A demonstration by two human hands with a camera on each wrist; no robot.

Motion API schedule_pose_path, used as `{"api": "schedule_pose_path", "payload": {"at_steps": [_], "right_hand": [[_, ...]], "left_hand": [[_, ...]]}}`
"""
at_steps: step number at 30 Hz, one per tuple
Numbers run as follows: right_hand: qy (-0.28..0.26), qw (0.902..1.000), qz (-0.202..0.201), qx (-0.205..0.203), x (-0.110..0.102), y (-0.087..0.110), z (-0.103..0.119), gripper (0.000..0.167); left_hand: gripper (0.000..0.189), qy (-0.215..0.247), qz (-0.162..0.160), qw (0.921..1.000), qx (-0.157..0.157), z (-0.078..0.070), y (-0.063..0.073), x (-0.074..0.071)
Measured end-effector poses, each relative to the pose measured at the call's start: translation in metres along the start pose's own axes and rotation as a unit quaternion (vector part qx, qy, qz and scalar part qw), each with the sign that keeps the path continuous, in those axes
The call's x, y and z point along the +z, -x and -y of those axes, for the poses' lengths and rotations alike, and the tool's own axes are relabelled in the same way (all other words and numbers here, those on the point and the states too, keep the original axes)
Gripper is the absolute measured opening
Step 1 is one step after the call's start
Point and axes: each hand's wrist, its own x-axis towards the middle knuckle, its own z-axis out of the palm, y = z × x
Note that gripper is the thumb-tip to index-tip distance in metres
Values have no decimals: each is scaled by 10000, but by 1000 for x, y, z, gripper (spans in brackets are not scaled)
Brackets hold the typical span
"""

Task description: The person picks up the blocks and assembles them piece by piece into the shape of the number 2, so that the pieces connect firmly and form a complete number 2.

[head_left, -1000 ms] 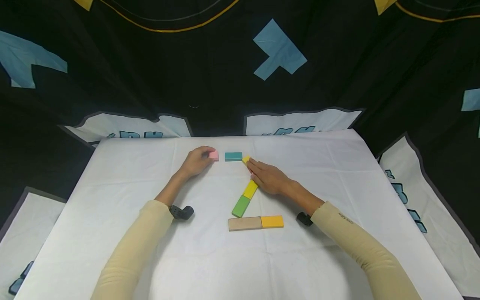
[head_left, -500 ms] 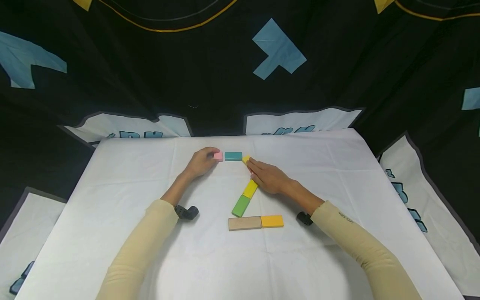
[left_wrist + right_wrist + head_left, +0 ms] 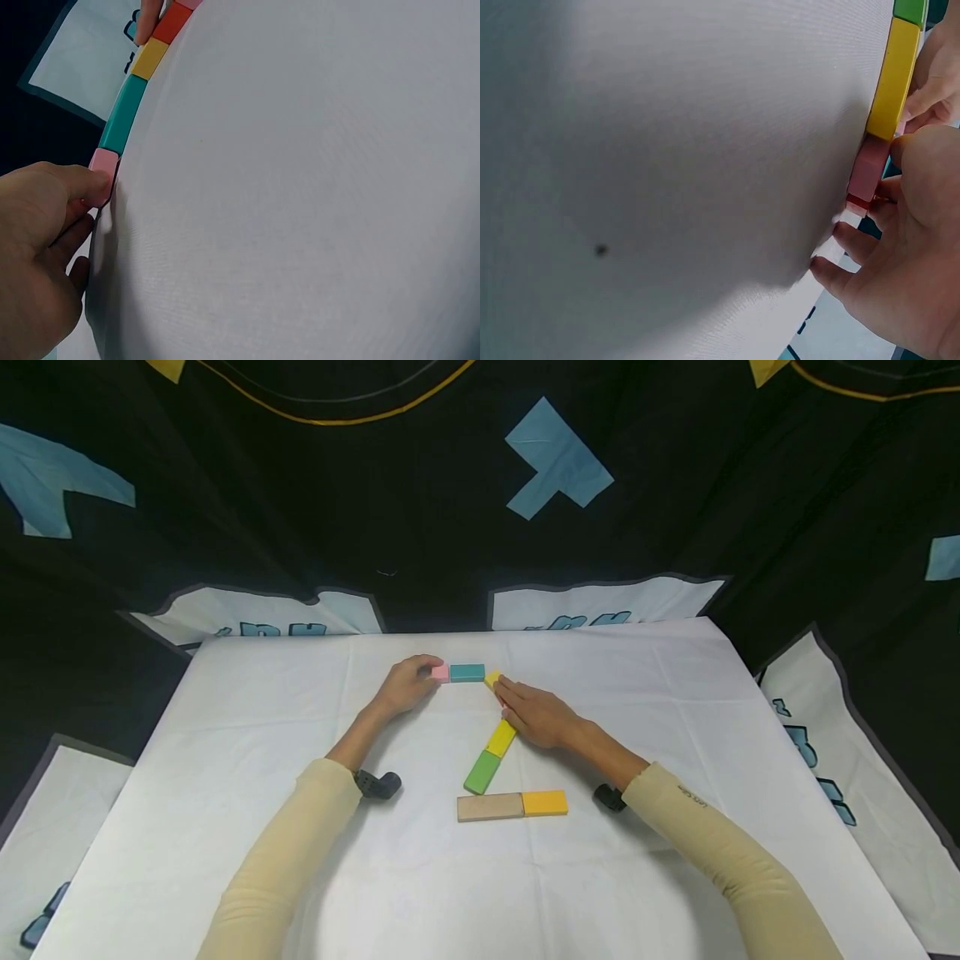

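Between thumb and fingers, my left hand [image 3: 405, 683] pinches a small pink block [image 3: 441, 673] at the back of the table. The pink block's end meets a teal block [image 3: 467, 672], as the left wrist view also shows. Right of the teal one sits a small yellow block [image 3: 492, 680], then a red block [image 3: 172, 22]. My right hand [image 3: 542, 717] lies with extended fingers over the bend of the row, hiding part of it. In the right wrist view its fingers touch along a second pink block [image 3: 868, 166], just beyond a longer yellow block [image 3: 893, 79].
From the bend, the yellow block leads down to a green block [image 3: 482, 772]. Below lie a tan block [image 3: 490, 807] and an orange-yellow block [image 3: 545, 802] end to end. A white cloth covers the table [image 3: 420, 893]; dark printed fabric [image 3: 435, 527] hangs behind it.
My left hand has slid the pink block rightward, closing the gap to the teal block. My right hand has stayed in place over the row.
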Motion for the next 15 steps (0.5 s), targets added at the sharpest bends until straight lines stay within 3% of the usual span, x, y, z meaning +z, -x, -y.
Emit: {"api": "schedule_pose_path", "payload": {"at_steps": [15], "right_hand": [[-117,9999,25,-18,-1,1,0,58]], "left_hand": [[37,-88,39,9999,-111,-1,-1,3]]}}
